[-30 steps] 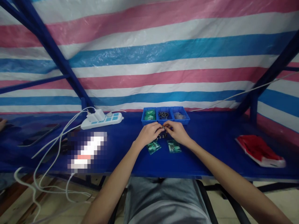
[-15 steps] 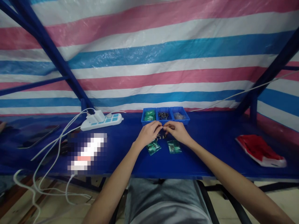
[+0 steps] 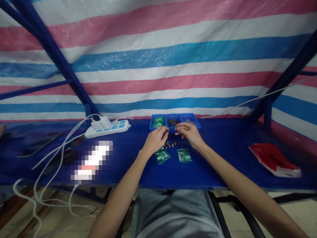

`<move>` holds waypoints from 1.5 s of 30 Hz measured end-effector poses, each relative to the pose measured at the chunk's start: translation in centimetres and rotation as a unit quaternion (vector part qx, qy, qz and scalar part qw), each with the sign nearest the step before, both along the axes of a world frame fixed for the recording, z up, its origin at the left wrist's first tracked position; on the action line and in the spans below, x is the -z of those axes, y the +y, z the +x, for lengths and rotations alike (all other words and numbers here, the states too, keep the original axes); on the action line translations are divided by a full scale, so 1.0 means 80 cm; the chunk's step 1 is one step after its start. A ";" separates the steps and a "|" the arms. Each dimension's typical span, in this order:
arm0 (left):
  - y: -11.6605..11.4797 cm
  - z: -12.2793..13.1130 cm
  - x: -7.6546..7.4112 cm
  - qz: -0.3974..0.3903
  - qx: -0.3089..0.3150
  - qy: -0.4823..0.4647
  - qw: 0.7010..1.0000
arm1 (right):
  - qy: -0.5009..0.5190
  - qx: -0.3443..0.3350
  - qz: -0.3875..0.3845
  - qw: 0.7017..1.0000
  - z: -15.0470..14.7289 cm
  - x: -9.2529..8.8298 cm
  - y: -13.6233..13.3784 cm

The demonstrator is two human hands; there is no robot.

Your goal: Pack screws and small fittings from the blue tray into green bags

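My left hand [image 3: 155, 138] is above the table with its fingers curled together, and anything in them is too small or hidden to make out. Opposite it, a short gap away, my right hand [image 3: 190, 134] pinches a tiny dark piece whose kind I cannot tell. Several small dark and metallic pieces [image 3: 170, 144] lie loose below the hands. Nearer to me are two green-printed clear bags, a left bag [image 3: 162, 156] and a right bag [image 3: 184, 155], with small metal parts inside. Behind the hands stands a blue three-compartment bin [image 3: 151, 126].
In the bin, green packets [image 3: 158, 122] are left, dark small parts [image 3: 172, 122] in the middle, and clear items at right are partly hidden. A white power strip [image 3: 109, 129] with cables lies left. A red and white package [image 3: 274, 159] is at right. A phone-like slab [image 3: 41, 144] lies far left.
My hands, whose fingertips met before, have come apart. My right hand has risen slightly toward the bin's right compartment, and my left has shifted a little to the left.
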State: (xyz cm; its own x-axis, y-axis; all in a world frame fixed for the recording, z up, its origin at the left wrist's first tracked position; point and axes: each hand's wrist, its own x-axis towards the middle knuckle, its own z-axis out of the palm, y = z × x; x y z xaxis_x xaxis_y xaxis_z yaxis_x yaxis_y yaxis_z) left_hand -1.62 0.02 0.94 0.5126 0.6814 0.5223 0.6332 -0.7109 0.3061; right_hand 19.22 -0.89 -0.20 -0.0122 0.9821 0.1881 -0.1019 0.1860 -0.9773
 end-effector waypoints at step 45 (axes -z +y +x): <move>-0.002 0.000 -0.002 -0.028 0.013 0.078 0.997 | -0.271 -0.242 -0.014 0.931 0.038 -0.024 -0.014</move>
State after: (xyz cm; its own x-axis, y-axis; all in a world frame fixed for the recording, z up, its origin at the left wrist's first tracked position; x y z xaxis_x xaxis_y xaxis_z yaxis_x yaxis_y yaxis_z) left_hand -1.62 -0.12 1.06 0.6018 0.6928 0.3972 0.6579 -0.7121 0.2451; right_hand 22.25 -2.03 1.73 -0.5406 0.8413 0.0007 0.3430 0.2212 -0.9129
